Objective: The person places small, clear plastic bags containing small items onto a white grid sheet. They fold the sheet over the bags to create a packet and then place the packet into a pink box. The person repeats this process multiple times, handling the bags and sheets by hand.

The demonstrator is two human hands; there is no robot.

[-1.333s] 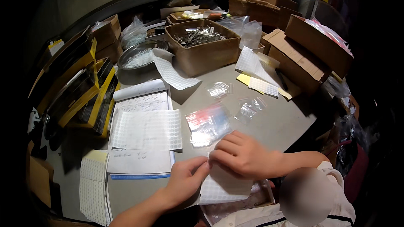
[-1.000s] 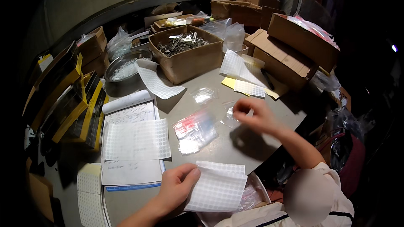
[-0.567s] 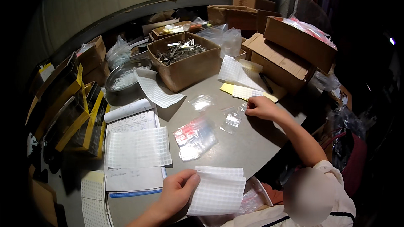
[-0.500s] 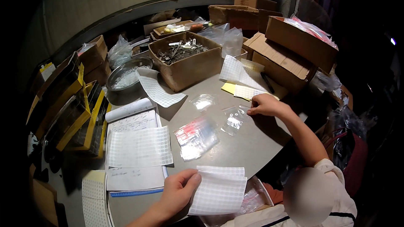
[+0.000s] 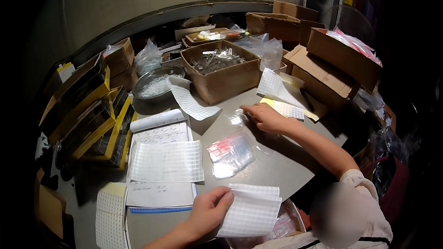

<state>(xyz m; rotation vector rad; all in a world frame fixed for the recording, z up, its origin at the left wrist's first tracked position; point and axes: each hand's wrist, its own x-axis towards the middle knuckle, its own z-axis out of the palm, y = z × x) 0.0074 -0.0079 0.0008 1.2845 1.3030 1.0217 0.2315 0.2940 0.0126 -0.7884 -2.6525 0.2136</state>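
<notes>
My left hand is closed on a white sheet of round stickers, thumb on top at its left edge. My right hand reaches across the table, fingertips pinched at the edge of a small clear plastic bag. Nearer to me lies a stack of clear bags with red marks. A corner of another clear bag shows below my right hand; the rest is hidden or lost in shadow. Left of the stack, another sticker sheet covers part of an open notepad.
A cardboard box of metal parts stands at the back, beside a round metal bowl of small clear pieces. Black-and-yellow boxes crowd the left. Cardboard cartons stand back right, near a black pen and more sheets.
My right hand has moved left from the small bag with white rings to another clear bag. My left hand still holds the sheet. The whole view has shifted slightly.
</notes>
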